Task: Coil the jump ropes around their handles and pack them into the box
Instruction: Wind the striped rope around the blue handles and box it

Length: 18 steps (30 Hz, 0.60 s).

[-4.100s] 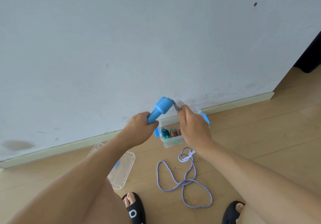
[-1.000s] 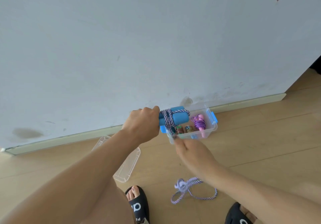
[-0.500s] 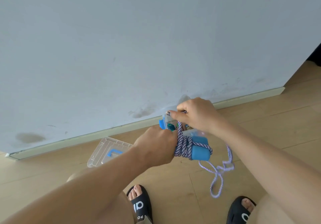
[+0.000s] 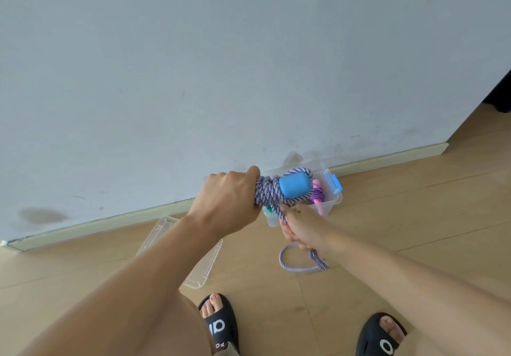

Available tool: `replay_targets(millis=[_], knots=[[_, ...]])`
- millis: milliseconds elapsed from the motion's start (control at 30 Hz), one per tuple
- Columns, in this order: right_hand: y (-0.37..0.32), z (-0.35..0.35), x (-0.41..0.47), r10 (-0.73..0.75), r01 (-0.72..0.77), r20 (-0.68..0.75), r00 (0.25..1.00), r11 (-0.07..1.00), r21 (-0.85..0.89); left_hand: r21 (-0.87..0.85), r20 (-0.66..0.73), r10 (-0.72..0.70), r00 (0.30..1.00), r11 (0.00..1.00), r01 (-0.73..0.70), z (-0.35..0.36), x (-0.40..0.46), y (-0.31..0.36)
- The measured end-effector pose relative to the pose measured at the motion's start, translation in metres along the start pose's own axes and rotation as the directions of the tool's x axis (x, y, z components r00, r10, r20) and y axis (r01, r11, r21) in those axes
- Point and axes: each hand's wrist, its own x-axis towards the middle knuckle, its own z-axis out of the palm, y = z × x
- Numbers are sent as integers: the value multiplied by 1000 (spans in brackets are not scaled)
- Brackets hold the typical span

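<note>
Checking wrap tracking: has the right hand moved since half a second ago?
Yes. The right hand was above the clear box, near the baseboard; now it grips the rope below the box, nearer the person.

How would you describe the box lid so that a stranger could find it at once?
Follow the pale wall down to the wooden floor. The lid lies flat there, left of the box and partly under the left forearm. Unlike the box, it is shallow, clear and holds nothing.
</note>
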Motion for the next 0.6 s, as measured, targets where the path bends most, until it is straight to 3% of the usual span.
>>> replay_targets(millis=[67, 167, 267, 367, 467, 600], knots=[[-1, 20, -19, -48, 46, -106, 993, 999, -18, 29, 74, -59, 996, 998, 57, 1, 3, -9], [-12, 28, -45, -185, 171, -125, 975, 979, -110, 87, 120, -73, 990, 994, 62, 7, 3, -20], [-26, 23, -60, -203, 195, -56, 978, 973, -119, 160, 183, 26, 983, 985, -56, 8, -1, -17], [-37, 16, -69, -291, 281, 4, 957, 923, -264, 238, 200, 62, 978, 965, -109, 10, -3, -8], [-46, 0, -71, -455, 376, -52, 889, 789, -486, 288, 300, 81, 951, 942, -171, 11, -6, -2], [-60, -28, -63, -615, 437, -162, 772, 698, -567, 246, 274, 157, 949, 942, -227, 13, -15, 5]])
